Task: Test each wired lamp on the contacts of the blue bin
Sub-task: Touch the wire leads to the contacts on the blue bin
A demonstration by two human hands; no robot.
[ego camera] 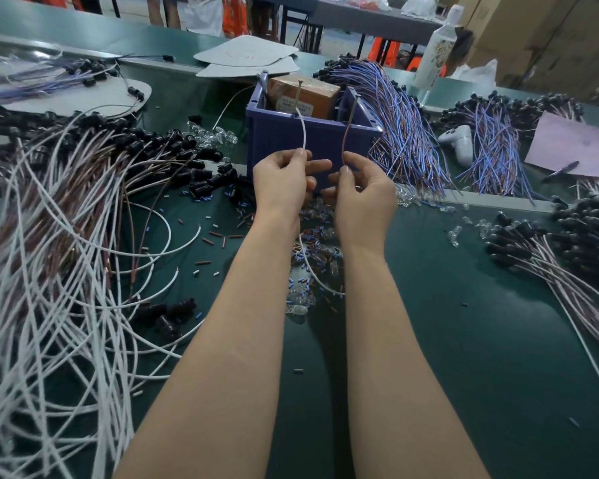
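Left hand [281, 178] pinches the white lead [304, 133], right hand [363, 195] the brown lead [347, 133].
Both leads stand upright, tips at the two contacts [297, 96] of the blue bin [281, 140], just beyond the hands.

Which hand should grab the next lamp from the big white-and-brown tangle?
Left, probably. The tangle lies left of the blue bin, nearest the left hand; the right hand would have to cross over. They pinch the white lead and brown lead.

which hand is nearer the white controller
Right. The right hand, pinching the brown wire, is left of the white controller; the left hand, pinching the white wire, is farther left.
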